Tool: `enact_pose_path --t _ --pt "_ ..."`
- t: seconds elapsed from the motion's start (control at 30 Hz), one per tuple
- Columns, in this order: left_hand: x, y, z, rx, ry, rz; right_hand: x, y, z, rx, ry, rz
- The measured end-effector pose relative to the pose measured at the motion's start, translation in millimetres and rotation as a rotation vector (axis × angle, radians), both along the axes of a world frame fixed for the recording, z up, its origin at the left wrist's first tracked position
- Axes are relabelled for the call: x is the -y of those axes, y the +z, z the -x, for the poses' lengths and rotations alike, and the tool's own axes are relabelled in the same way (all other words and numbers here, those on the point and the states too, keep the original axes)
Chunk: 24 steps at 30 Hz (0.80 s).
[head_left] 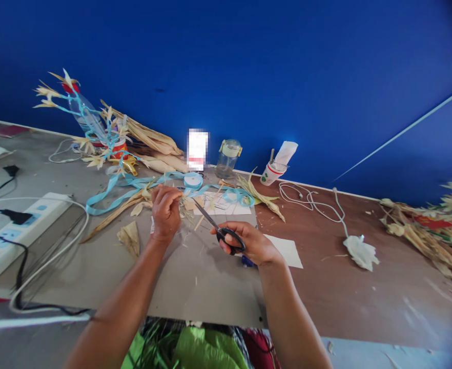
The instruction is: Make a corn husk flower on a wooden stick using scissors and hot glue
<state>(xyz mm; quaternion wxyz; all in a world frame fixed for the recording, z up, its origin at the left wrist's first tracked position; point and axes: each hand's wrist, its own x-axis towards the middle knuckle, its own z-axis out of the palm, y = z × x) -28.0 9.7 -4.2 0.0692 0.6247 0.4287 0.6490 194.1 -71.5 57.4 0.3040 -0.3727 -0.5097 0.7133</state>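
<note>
My right hand (251, 240) is closed round the black handles of a pair of scissors (207, 214), whose blades point up and to the left. My left hand (166, 211) is held just left of the blade tips, its fingers pinched together. What it pinches is too small to make out; pale scraps show beside the fingertips. Behind both hands lie a light blue ribbon (110, 191), its roll (192, 180) and a sheet of paper with dark lines (231, 206). A dried corn husk piece (129, 240) rests left of my left wrist.
A white power strip (53, 206) with cables lies at the left. Blue-wrapped stems with husk flowers (83, 110) stand near a plastic bottle (89, 120). Along the wall are a glass jar (227, 159), a paper cup (271, 173) and a white cable (314, 202). Dried husks (414, 237) lie at right.
</note>
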Motion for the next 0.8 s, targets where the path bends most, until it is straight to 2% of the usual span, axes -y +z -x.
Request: enact_pose_path --t 0.37,0.8 --pt "0.4 3.4 0.8 -0.043 0.025 -0.031 0.8 1.1 1.3 -0.017 -0.01 0.005" --pt "-5.8 -4.6 2.1 0.102 -0.136 0.015 -3.8 -6.6 -8.7 -0.104 0.121 0.001"
